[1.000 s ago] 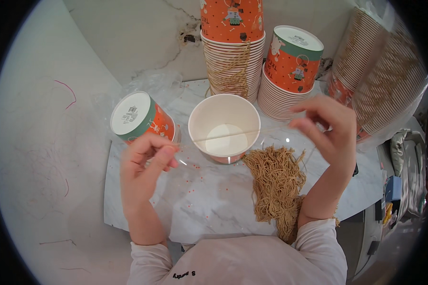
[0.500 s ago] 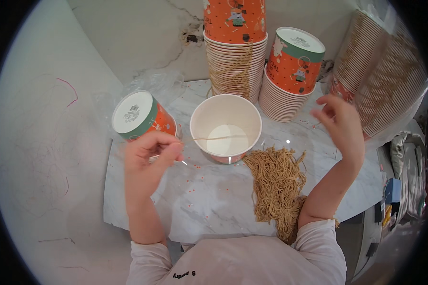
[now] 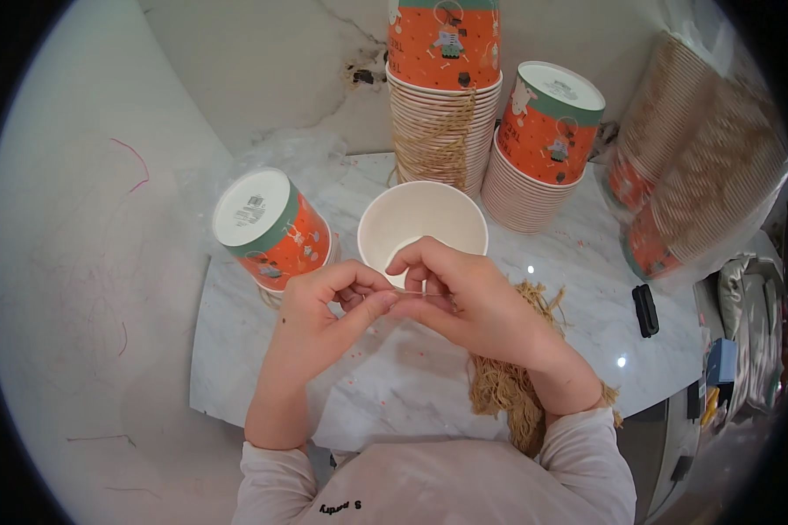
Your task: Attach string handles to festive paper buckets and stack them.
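Note:
A thin tan string (image 3: 411, 294) runs between my two hands over the table's middle, just in front of an open paper bucket with a white inside (image 3: 385, 214). My left hand (image 3: 328, 319) is closed, its thumb and fingers pinching the string. From the other side my right hand (image 3: 473, 297) pinches it too, fingertips almost touching the left ones. The right hand covers part of the bucket's front. Beneath my right forearm lies a heap of loose tan strings (image 3: 508, 394), partly hidden.
At the back stand two stacks of upside-down orange buckets (image 3: 446, 114) (image 3: 534, 188), the taller with strings draped on it. Another upside-down orange bucket (image 3: 293, 232) is at left. Plastic-wrapped bucket stacks (image 3: 709, 166) stand at right, near a small black object (image 3: 645, 311).
My right hand has come in from the far right to meet my left hand, and it now pinches the string. My left hand has shifted slightly right. The black object now shows.

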The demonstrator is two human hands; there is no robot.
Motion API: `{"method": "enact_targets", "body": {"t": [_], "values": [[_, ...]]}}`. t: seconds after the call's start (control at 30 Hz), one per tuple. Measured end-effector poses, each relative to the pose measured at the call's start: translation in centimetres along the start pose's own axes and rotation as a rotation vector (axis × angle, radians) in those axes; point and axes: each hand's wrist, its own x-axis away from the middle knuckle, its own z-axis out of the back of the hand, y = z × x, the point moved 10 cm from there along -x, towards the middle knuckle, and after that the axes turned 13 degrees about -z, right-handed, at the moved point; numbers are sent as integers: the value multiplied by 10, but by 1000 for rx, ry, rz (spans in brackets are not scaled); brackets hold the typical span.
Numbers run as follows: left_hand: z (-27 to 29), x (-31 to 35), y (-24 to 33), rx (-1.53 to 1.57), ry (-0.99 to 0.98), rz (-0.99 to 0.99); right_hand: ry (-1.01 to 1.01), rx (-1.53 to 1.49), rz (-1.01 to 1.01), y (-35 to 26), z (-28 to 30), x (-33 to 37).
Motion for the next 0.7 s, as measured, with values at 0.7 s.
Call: {"method": "enact_targets", "body": {"t": [0.7], "values": [[7,4,21,28,10,-84,180,103,219,-25,14,16]]}}
